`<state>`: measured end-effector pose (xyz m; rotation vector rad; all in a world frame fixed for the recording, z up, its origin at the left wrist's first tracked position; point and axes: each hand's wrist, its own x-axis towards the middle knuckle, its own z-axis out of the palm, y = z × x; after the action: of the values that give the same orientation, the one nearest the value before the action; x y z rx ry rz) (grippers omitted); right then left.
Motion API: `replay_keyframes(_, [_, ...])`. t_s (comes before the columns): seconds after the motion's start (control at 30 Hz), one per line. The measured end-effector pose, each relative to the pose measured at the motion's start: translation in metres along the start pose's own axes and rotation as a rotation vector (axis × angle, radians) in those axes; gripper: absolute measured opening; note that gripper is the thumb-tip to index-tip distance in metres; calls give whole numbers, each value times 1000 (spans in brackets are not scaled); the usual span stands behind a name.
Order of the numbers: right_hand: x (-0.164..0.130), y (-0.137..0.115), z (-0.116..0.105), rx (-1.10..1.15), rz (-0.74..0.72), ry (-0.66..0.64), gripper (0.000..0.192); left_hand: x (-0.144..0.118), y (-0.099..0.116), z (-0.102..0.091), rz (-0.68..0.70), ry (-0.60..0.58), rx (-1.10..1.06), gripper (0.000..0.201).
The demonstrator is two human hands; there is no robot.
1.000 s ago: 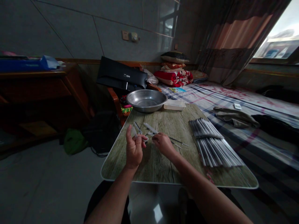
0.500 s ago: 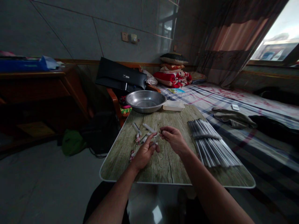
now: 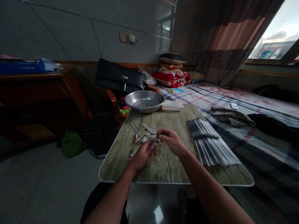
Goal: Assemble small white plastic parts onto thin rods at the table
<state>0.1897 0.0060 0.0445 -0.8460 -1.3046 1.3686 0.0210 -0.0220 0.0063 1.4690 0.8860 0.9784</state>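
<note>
Over the middle of the table, my left hand is closed, with a small slim grey piece pinched between thumb and finger. My right hand meets it from the right, thumb and fingers pressed together at the far end of that piece. What its fingertips hold is too small and partly hidden to name. Just beyond my left hand lie several slim white pieces, some with dark parts, and small red-and-white bits. A bundle of slim silvery-white sticks with dark tips rests right of my right forearm.
At the table's far edge stand a wide metal basin and a shallow white tray. A bed with a plaid sheet borders the right side. Behind the basin is a wooden chair with a black case on it.
My left hand's fingers, outstretched before, have closed on the small grey piece. The two hands' fingertips have come together, and the whole view has shifted slightly.
</note>
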Motion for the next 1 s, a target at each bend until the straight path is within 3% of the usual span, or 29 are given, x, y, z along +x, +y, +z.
replay_keyframes(0.63, [1,3,-7,-98,-4,-3,13,2,0,-1,24,-7,86,35])
replay_keyframes(0.87, [1,0,-10,-290,-7,-29,11,2,1,-3,64,2,195,35])
replay_keyframes(1.0, [-2,-6,-12,-521,-47,-73,6,3,-3,-3,85,-7,264,38])
